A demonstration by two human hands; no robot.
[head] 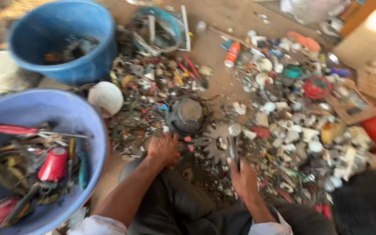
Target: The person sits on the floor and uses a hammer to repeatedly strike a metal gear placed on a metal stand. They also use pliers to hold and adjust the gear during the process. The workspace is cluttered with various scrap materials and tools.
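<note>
I sit on the floor in front of a wide pile of small scrap parts. My left hand (164, 149) rests knuckles-up on the scrap, fingers curled, beside a toothed metal gear (214, 143). Whether it grips anything is hidden. My right hand (242, 176) holds a slim dark rod-like tool (233, 146) with a shiny round tip, pointing away from me over the gear. A dark round part (188, 114) lies just beyond the gear. The picture is blurred.
A large blue tub (31, 109) at left holds a red-handled screwdriver (14, 129) and other tools. A second blue bucket (62, 39) stands behind it. A white ball-like thing (105, 98), an orange can (232, 54) and a red round item (317, 87) lie amid the scrap.
</note>
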